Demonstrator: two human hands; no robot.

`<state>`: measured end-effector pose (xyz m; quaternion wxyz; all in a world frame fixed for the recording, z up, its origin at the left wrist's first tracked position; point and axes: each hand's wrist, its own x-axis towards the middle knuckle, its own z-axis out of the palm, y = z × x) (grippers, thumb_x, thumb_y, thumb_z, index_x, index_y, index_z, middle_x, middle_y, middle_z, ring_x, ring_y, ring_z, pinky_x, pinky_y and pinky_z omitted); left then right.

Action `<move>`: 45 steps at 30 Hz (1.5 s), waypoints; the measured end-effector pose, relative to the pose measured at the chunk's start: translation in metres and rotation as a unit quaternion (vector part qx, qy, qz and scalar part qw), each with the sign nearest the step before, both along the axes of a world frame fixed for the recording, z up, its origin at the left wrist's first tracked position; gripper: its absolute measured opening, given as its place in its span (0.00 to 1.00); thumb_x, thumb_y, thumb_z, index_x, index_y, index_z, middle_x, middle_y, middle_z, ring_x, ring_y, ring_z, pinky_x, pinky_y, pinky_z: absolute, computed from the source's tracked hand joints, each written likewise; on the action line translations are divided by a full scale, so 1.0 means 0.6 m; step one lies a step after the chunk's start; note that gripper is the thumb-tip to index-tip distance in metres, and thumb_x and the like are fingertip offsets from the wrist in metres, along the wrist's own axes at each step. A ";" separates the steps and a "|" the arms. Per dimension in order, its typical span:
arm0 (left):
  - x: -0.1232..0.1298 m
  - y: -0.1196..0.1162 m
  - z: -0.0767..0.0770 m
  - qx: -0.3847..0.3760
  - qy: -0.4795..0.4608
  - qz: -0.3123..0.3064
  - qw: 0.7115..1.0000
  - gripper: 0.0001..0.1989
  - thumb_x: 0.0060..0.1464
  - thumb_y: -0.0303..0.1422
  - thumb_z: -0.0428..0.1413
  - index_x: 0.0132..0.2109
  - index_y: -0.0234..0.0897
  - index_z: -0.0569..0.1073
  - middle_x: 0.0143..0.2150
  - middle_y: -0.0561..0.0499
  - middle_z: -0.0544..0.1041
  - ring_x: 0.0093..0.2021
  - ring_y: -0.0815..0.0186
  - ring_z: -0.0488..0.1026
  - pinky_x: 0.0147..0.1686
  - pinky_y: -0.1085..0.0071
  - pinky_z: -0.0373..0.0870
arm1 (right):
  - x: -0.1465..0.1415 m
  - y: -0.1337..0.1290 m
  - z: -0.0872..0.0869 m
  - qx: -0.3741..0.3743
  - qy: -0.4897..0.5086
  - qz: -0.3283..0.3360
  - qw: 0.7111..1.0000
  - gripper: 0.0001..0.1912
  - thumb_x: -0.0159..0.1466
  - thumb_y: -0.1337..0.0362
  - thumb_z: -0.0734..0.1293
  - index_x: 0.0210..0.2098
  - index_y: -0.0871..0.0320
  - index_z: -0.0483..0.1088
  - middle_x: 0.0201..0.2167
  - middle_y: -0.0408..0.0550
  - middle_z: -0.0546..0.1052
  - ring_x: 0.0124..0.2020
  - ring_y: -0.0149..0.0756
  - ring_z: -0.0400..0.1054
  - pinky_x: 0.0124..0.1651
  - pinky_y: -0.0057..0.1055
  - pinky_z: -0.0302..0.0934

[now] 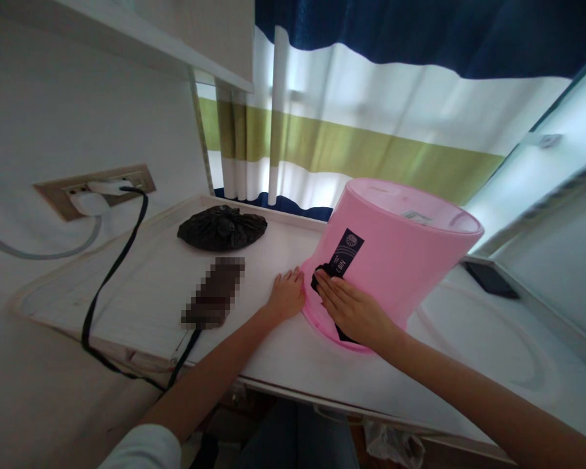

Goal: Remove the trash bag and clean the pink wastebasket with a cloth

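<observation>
A pink waste bin (395, 260) with a dark label (348, 251) stands on the white desk, its wide opening at the top and a flared rim at its foot. Against its side my right hand (354, 309) presses a black cloth (322, 277), fingers together; part of the cloth shows below the palm and covers some of the label. My left hand (287, 294) lies beside the bin's foot with fingers stretched out and slightly spread, touching the rim. It has nothing in it that I can see.
A knotted black plastic bag (222, 228) and a blurred-out phone-like object (215, 293) on a black cable lie to the left. The cable runs to a wall socket (97, 189). A dark flat object (491, 279) lies at the right; a striped curtain (371, 130) hangs behind.
</observation>
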<state>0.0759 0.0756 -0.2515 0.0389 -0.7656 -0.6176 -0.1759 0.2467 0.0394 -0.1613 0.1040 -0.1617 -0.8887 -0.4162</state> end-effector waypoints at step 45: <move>-0.002 0.001 0.008 -0.027 0.005 -0.010 1.000 0.23 0.51 0.30 0.40 0.55 0.31 0.55 0.59 0.41 0.54 0.58 0.61 0.50 0.54 0.59 0.48 | 0.042 -0.024 -0.015 -0.014 0.027 0.000 1.000 0.21 0.60 0.70 0.54 0.53 0.69 0.57 0.55 0.55 0.57 0.57 0.34 0.49 0.59 0.31 0.41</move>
